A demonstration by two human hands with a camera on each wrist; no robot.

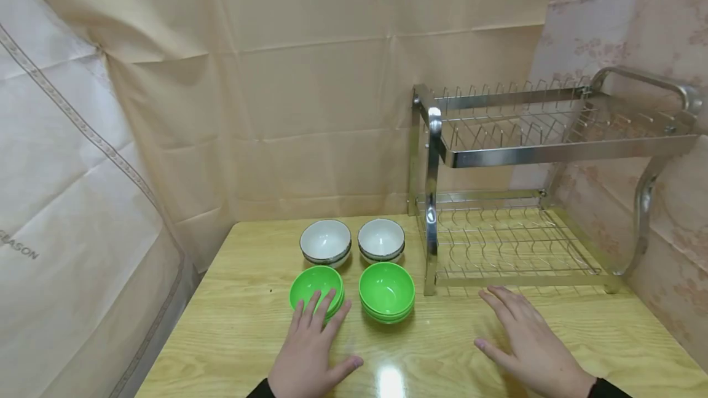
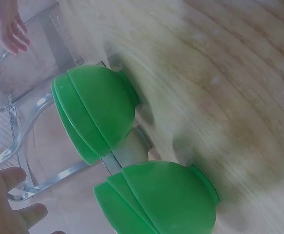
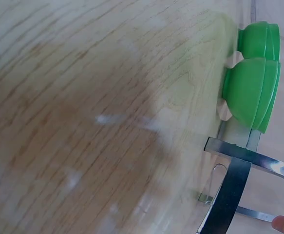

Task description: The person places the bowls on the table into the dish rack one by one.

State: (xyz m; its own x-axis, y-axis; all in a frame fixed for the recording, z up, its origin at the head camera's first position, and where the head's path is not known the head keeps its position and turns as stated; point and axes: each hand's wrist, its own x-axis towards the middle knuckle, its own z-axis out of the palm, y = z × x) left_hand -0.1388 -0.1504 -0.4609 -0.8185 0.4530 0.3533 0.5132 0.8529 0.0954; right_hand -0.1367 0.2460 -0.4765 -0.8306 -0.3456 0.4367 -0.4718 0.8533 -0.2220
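Two stacks of green bowls stand side by side on the table, the left green bowls [image 1: 310,284] and the right green bowls [image 1: 386,287]. Behind them are two stacks of white bowls with dark rims, the left white bowls [image 1: 325,239] and the right white bowls [image 1: 381,238]. My left hand [image 1: 312,349] has its fingers spread and overlaps the front of the left green stack in the head view; nothing is in its grasp. My right hand [image 1: 528,343], fingers extended and holding nothing, hovers in front of the rack. In the left wrist view, both green stacks [image 2: 103,107] show from the side.
A two-tier metal dish rack [image 1: 553,155] with wire slots stands at the right of the wood-grain table [image 1: 221,324], and no dishes show on either tier. Beige cloth [image 1: 310,91] hangs behind the table, with pale cloth at both sides.
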